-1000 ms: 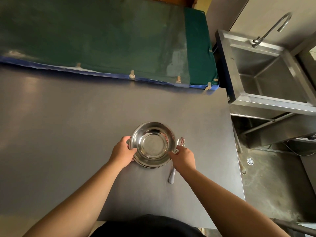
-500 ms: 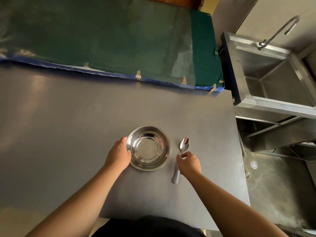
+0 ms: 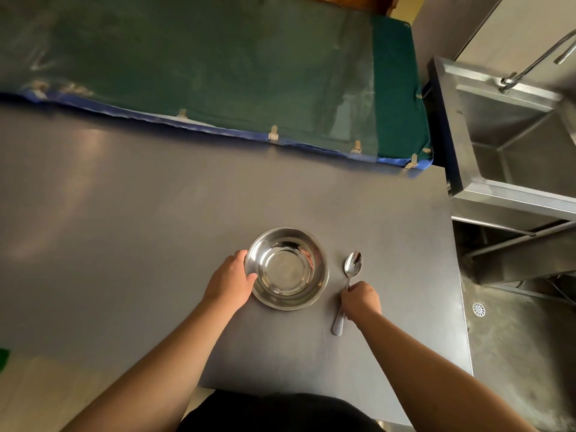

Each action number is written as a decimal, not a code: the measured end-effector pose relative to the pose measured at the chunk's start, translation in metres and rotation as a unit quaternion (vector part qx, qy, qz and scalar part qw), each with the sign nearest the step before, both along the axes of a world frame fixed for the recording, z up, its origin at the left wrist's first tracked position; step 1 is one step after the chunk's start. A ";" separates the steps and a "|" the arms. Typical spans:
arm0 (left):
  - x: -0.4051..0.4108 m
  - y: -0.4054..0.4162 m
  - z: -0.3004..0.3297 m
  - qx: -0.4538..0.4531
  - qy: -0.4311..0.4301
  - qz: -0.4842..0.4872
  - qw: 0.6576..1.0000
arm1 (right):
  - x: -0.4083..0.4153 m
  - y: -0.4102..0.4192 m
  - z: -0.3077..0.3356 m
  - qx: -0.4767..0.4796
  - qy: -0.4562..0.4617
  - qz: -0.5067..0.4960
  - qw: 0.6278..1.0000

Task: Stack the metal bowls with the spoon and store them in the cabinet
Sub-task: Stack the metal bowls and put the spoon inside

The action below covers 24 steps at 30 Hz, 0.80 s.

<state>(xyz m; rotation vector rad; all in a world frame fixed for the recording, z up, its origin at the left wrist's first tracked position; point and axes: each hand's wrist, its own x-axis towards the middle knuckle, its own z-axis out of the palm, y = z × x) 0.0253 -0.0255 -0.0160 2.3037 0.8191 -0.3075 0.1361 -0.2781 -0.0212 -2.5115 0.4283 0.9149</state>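
Observation:
The stacked metal bowls (image 3: 286, 268) sit nested on the grey table (image 3: 156, 229), looking like one shiny bowl from above. My left hand (image 3: 230, 282) grips their left rim, thumb over the edge. A metal spoon (image 3: 351, 265) lies just right of the bowls, bowl end pointing away from me and handle end toward me. My right hand (image 3: 361, 300) is closed around the middle of the spoon's handle, which still rests on the table. No cabinet is in view.
A green mat with a blue edge (image 3: 218, 73) lies along the table's far side. A steel sink (image 3: 514, 145) with a tap (image 3: 536, 60) stands to the right, past the table's right edge. The concrete floor with a drain (image 3: 478, 308) shows below it.
My right hand left the bowls' right rim, moved right and closed on the spoon's handle. The bowls settled together on the table. My left hand stayed on the left rim.

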 end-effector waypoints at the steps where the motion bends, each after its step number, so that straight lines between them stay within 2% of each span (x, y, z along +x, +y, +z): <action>1: -0.001 0.000 0.000 0.000 -0.002 0.000 1.000 | 0.000 0.000 0.001 0.003 -0.001 -0.003 1.000; 5: -0.001 0.001 0.000 0.000 -0.005 -0.002 1.000 | 0.002 -0.006 0.004 0.027 -0.019 -0.019 0.999; 14: 0.001 0.004 0.001 -0.013 -0.009 0.002 1.000 | -0.001 -0.002 0.028 0.058 -0.048 0.023 0.997; 24: -0.002 0.005 -0.001 -0.026 -0.023 0.001 0.999 | -0.018 0.052 0.041 0.045 -0.068 0.204 0.975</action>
